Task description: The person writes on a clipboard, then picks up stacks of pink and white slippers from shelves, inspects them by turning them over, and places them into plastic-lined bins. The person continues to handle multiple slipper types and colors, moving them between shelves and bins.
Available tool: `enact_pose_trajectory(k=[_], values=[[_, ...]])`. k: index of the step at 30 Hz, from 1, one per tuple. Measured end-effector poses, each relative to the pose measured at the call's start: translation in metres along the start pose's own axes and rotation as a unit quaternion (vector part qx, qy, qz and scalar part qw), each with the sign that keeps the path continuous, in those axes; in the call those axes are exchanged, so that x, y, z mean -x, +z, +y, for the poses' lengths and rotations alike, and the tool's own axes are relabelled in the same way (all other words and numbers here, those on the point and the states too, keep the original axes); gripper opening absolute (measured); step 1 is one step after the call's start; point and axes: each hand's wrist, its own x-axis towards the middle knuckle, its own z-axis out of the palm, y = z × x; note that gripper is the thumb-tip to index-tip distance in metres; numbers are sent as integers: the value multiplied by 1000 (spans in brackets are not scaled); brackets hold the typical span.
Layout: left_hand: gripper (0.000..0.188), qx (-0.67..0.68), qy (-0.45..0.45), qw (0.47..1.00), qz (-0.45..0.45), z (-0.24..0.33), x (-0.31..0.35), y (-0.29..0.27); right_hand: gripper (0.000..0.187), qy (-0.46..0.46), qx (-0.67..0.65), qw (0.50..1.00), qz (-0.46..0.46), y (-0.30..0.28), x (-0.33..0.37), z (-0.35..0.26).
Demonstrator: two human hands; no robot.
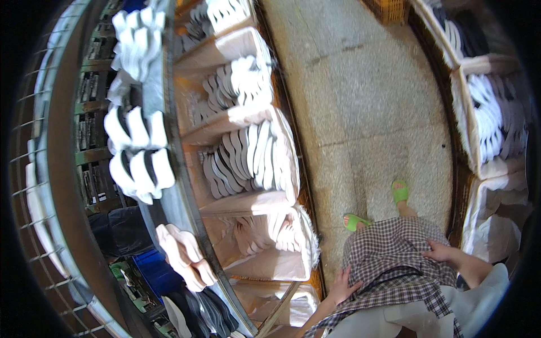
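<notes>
My left hand (341,286) rests against the left side of the brown-and-white checked apron (389,248), its fingers spread. On the apron's right side lies my right hand (438,251), with thumb and finger apart. Neither hand shows anything held besides touching the cloth. Just left of my left hand stands a cloth-lined basket (307,290). Beyond it, more lined baskets hold stacks of curved shoe soles (248,158), white and grey, set on edge. Green sandals (400,191) are on my feet below the apron.
A long grey shelf ledge (189,197) at the left carries white soles (141,127), pinkish soles (183,253) and dark ones (205,312). Wire mesh (42,186) borders the far left. Lined baskets (470,129) flank the concrete aisle (372,107) on the right. An orange crate (389,10) stands ahead.
</notes>
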Motion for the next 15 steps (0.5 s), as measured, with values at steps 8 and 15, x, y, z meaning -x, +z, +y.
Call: enact_pose_trajectory(k=[8, 15], values=[[30, 34, -4, 995, 98, 69, -51, -30, 26, 6, 12, 935, 354, -23, -1, -17], [36, -156, 61, 957, 236, 131, -151, -132, 32, 10, 97, 938, 333, -121, -42, -70]])
